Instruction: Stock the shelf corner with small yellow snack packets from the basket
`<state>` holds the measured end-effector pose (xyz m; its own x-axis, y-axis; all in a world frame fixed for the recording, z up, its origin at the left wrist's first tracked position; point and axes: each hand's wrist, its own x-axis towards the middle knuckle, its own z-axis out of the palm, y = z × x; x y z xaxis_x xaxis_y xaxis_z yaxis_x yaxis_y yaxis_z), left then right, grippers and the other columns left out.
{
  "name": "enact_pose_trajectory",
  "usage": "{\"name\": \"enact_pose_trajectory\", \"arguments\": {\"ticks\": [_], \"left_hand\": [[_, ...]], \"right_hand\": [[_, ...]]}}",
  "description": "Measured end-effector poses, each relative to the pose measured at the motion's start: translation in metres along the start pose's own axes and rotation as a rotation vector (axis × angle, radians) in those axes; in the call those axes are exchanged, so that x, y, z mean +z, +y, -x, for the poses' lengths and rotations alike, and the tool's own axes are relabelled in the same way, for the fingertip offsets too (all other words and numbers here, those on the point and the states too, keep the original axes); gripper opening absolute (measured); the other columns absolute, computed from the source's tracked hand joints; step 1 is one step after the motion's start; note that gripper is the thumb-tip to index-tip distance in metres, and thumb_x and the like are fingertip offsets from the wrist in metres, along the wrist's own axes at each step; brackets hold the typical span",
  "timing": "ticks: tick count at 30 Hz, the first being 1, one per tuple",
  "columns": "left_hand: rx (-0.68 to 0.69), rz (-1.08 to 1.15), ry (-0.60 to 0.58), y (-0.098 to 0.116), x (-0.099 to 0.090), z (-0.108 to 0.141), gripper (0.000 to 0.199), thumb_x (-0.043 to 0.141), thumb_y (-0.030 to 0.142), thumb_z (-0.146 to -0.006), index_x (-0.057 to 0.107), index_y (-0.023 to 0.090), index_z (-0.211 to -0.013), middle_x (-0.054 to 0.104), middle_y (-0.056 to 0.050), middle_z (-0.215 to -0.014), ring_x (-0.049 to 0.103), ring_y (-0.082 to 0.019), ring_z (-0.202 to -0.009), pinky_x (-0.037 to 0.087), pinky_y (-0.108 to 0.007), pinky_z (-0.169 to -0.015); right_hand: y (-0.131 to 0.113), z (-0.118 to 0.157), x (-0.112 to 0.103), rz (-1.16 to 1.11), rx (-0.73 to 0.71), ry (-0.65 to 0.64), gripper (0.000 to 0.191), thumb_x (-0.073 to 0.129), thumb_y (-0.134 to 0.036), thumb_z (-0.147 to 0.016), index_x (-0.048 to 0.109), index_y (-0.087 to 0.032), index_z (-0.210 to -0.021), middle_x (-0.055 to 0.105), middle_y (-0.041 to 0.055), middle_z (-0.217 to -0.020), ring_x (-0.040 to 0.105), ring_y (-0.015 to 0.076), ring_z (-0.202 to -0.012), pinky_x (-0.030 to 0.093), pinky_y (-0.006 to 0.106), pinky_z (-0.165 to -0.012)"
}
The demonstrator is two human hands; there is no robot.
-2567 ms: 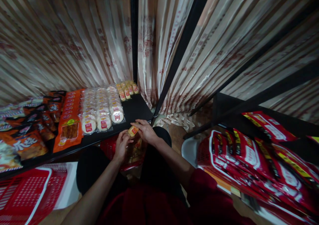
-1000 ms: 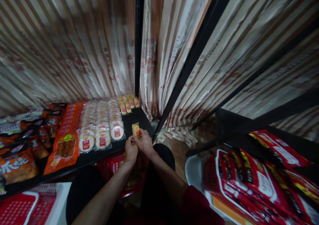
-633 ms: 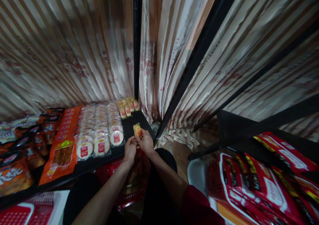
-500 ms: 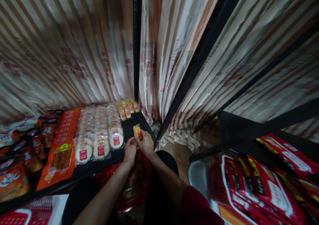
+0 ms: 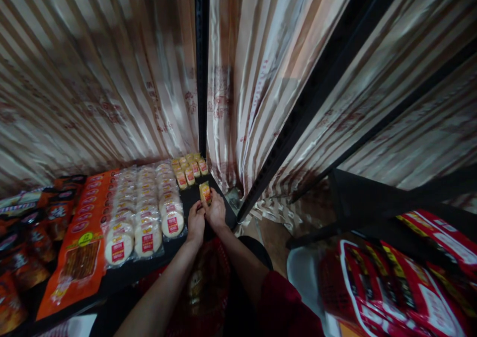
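Observation:
A small yellow packet (image 5: 205, 193) with a red label is held over the right end of the black shelf (image 5: 192, 196). My right hand (image 5: 216, 209) grips it from the right side. My left hand (image 5: 196, 220) is closed at its lower left, fingertips by the packet; what they pinch is hidden. Similar small yellow packets (image 5: 190, 174) stand in short rows behind, at the shelf's back corner. Left of them lie overlapping rows of round white packaged cakes (image 5: 172, 223).
Orange packets (image 5: 81, 250) and dark orange bags (image 5: 39, 242) fill the shelf's left part. A black upright post (image 5: 298, 118) rises at the right. Red packages (image 5: 406, 287) sit in a basket at the lower right. Striped curtains (image 5: 122, 78) hang behind.
The view has shifted slightly, and the shelf goods look nearer and lower. Both hands stay together at the yellow packet, with the right fingers a little more spread along it.

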<state>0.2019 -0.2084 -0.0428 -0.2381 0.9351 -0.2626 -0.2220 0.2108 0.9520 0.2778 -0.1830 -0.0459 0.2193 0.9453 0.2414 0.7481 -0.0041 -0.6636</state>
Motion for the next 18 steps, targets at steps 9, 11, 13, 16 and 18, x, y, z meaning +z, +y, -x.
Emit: {"name": "enact_pose_trajectory", "arguments": {"ticks": [9, 11, 13, 16, 18], "left_hand": [[-0.051, -0.005, -0.044, 0.017, 0.007, -0.025, 0.038, 0.055, 0.026, -0.076, 0.056, 0.018, -0.113, 0.060, -0.010, -0.120, 0.055, -0.019, -0.110, 0.042, -0.031, -0.092], [-0.049, -0.032, -0.029, 0.017, 0.008, -0.032, 0.039, 0.054, 0.026, -0.076, 0.056, 0.019, -0.114, 0.059, -0.009, -0.122, 0.054, -0.019, -0.112, 0.043, -0.031, -0.091], [-0.042, -0.057, -0.011, 0.018, 0.008, -0.039, 0.040, 0.055, 0.026, -0.075, 0.056, 0.020, -0.115, 0.058, -0.009, -0.124, 0.053, -0.020, -0.113, 0.044, -0.031, -0.089], [-0.028, -0.075, 0.011, 0.018, 0.009, -0.049, 0.044, 0.056, 0.026, -0.074, 0.054, 0.020, -0.117, 0.053, -0.009, -0.130, 0.050, -0.021, -0.118, 0.045, -0.030, -0.089], [-0.014, -0.082, 0.012, 0.019, 0.009, -0.054, 0.046, 0.055, 0.027, -0.075, 0.052, 0.021, -0.121, 0.050, -0.009, -0.134, 0.048, -0.021, -0.120, 0.044, -0.030, -0.091]], "right_hand": [[-0.005, -0.034, 0.016, -0.036, 0.008, 0.029, 0.048, 0.049, -0.025, -0.080, 0.045, -0.011, -0.126, 0.058, 0.0157, -0.114, 0.050, 0.0260, -0.108, 0.041, 0.038, -0.092], [-0.007, -0.041, 0.019, -0.036, 0.018, 0.019, 0.048, 0.049, -0.025, -0.080, 0.045, -0.011, -0.126, 0.057, 0.0158, -0.114, 0.050, 0.0260, -0.109, 0.041, 0.039, -0.092], [-0.009, -0.047, 0.021, -0.037, 0.026, 0.011, 0.047, 0.049, -0.024, -0.080, 0.046, -0.011, -0.125, 0.057, 0.0157, -0.115, 0.050, 0.0258, -0.108, 0.040, 0.039, -0.092], [-0.012, -0.055, 0.024, -0.043, 0.034, 0.016, 0.047, 0.048, -0.023, -0.080, 0.046, -0.010, -0.125, 0.057, 0.0164, -0.115, 0.050, 0.0263, -0.109, 0.039, 0.040, -0.093], [-0.014, -0.059, 0.027, -0.058, 0.034, 0.036, 0.047, 0.048, -0.023, -0.081, 0.045, -0.010, -0.126, 0.056, 0.0172, -0.116, 0.049, 0.0264, -0.110, 0.039, 0.040, -0.093]]}}
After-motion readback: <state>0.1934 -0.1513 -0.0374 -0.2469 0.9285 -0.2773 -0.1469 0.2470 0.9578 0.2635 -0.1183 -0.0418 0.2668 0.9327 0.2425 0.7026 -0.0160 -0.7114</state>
